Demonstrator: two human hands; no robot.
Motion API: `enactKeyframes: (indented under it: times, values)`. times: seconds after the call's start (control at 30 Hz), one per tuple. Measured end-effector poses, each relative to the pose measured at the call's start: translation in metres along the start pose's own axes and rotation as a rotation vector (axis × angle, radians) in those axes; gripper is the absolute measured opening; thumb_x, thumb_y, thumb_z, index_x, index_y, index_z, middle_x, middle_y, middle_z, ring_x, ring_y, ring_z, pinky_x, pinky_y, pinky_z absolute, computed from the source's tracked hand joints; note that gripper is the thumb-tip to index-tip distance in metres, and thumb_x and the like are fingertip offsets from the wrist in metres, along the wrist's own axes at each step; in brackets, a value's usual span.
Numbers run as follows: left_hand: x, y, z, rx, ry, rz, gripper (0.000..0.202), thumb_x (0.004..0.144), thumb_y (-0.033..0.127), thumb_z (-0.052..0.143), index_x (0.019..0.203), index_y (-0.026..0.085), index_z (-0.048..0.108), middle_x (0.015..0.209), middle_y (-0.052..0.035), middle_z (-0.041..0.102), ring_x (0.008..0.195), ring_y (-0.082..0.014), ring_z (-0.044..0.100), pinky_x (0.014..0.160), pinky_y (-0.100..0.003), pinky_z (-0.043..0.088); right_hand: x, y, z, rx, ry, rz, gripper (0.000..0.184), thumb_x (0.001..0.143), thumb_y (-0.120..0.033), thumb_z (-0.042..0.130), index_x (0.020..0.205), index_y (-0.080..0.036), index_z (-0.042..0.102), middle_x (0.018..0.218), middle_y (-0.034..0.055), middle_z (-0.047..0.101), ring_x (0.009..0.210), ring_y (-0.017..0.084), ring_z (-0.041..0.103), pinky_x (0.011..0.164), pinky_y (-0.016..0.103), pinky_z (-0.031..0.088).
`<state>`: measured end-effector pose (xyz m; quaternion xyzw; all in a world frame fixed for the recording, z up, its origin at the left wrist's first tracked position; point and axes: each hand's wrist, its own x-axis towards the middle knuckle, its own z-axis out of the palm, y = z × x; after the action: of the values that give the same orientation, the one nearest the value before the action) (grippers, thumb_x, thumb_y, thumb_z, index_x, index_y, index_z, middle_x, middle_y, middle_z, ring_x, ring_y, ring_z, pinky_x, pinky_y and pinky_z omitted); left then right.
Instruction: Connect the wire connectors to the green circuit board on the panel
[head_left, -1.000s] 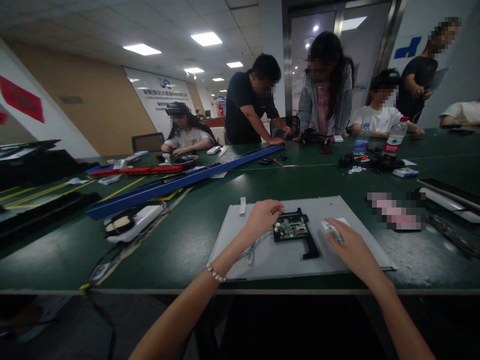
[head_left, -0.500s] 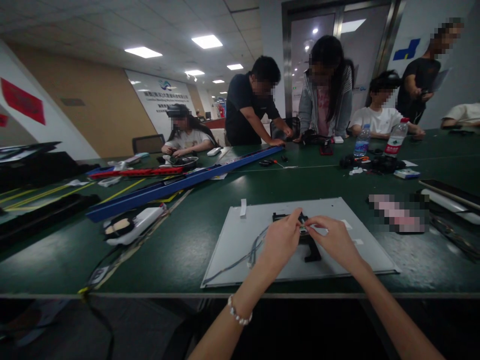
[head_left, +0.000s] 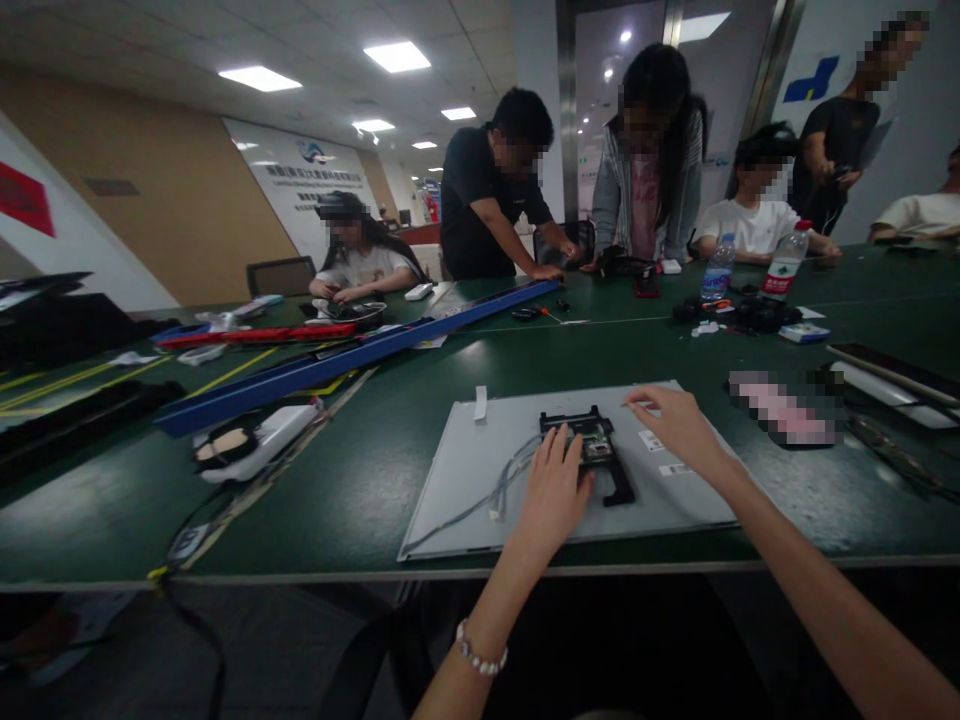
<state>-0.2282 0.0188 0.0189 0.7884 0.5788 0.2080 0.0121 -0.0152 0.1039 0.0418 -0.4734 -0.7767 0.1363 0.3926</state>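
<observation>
The circuit board (head_left: 598, 447) sits in its black frame (head_left: 619, 486) on the grey panel (head_left: 465, 470). The left hand (head_left: 555, 492), fingers spread, should steady it lightly; the right hand's (head_left: 681, 425) grip is pressed together, whether on something I cannot tell.

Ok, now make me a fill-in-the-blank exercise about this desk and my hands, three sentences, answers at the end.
1. The left hand is nearer the circuit board than the ____ hand.
2. The grey panel lies on a table whose top is ____.
3. Of the two bottles standing on the table, the one farther right has a ____ cap.
Missing words: right; green; red.
</observation>
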Motion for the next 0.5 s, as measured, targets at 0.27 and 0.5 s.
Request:
enactKeyframes:
  times: [0.27,0.5]
  values:
    - [-0.001,0.0,0.003,0.022,-0.007,0.044,0.044,0.09,0.026,0.049,0.133,0.018,0.047,0.148,-0.0132,0.039,0.142,-0.0294,0.027,0.114,-0.048,0.028,0.047,-0.005,0.036,-0.197,-0.179,-0.112,0.017,0.087,-0.016,0.055,0.097,-0.021,0.068,0.1,0.0051,0.073,0.095,0.02,0.066,0.085,0.028,0.045]
    - [-0.001,-0.003,0.001,-0.031,-0.02,0.082,0.041,0.09,0.023,0.047,0.13,0.018,0.049,0.145,-0.0128,0.042,0.142,-0.0268,0.025,0.115,-0.048,0.027,0.04,0.002,0.062,-0.263,-0.236,-0.108,0.017,0.087,-0.014,0.053,0.092,-0.019,0.069,0.095,0.0069,0.073,0.092,0.02,0.066,0.081,0.026,0.044]
